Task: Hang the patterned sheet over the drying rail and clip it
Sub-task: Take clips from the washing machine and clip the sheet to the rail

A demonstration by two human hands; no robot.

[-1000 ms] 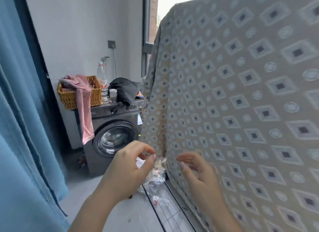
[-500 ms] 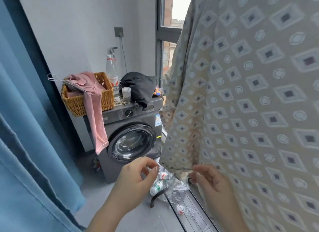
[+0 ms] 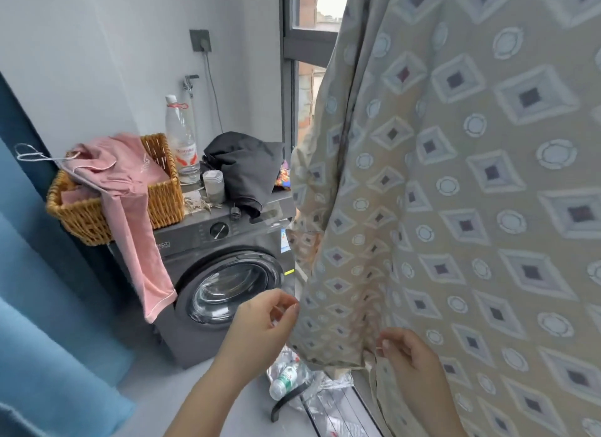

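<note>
The sheet (image 3: 455,192) hangs at right, its rail out of view. The right hand (image 3: 409,362) pinches its lower edge; the left hand (image 3: 263,326), fingers loosely curled, holds nothing clearly visible. Tug evenly downward to smooth bunching before clipping.

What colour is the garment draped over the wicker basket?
Pink garment, hanging over the wicker basket; seen in the head view.

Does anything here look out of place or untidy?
Yes. A pink garment spills over the wicker basket and hangs down the washing machine. A plastic bottle lies on the floor in a clear bag.
</note>
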